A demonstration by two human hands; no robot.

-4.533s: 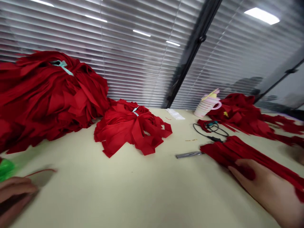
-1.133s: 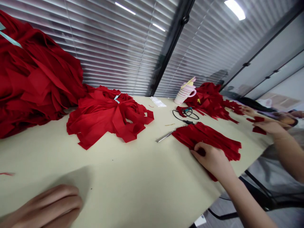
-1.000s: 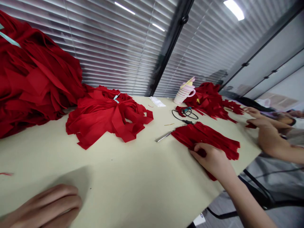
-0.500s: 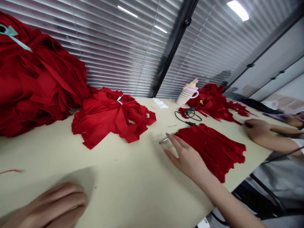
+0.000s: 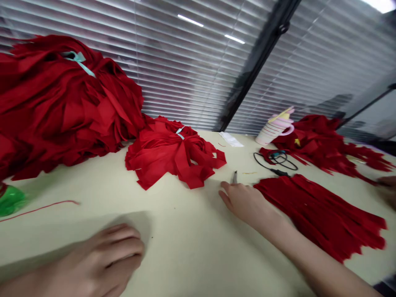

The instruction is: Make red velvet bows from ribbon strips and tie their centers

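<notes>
My right hand (image 5: 244,202) rests on the cream table (image 5: 185,235), fingers pointing left, just beside a flat spread of red fabric strips (image 5: 318,214). A small metal tool tip (image 5: 234,177) shows past my fingers, and the rest of the tool is hidden behind the hand. I cannot tell whether the hand grips it. At the lower left, my left hand (image 5: 105,255) lies curled on the table, holding nothing. A bundle of red strips tied with pale blue ribbon (image 5: 173,156) sits beyond it.
A large red fabric heap (image 5: 68,107) fills the far left, with a green plastic item (image 5: 10,201) and a red thread (image 5: 40,208) near it. Farther back are a black cable (image 5: 275,163), a pink-and-white cup (image 5: 274,133) and another red pile (image 5: 321,144). A co-worker's hand (image 5: 388,189) is at the right edge.
My right hand has left the red strips and moved left to the metal tool. The strips now lie spread flat. My left hand has slid rightward, and the view has swung left.
</notes>
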